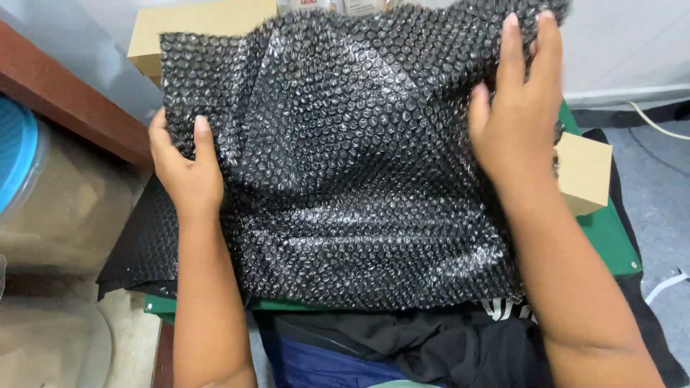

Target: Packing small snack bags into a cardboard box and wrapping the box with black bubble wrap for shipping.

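Note:
A large sheet of black bubble wrap (pixel 345 172) is spread across the middle of the head view, raised at its far edge. My left hand (pixel 183 169) grips its left edge, thumb on top of the sheet. My right hand (pixel 517 108) lies on its upper right part, fingers stretched flat and pointing away from me. More black bubble wrap (pixel 140 248) lies underneath at the left. A green mat (pixel 607 230) shows under the sheet at the right.
A small brown cardboard box (pixel 586 172) sits on the mat just right of my right wrist. A larger cardboard box (pixel 201 25) stands behind the sheet. Dark folded clothing (pixel 402 348) lies at the near edge. A clear bin with a blue lid (pixel 18 154) stands at left.

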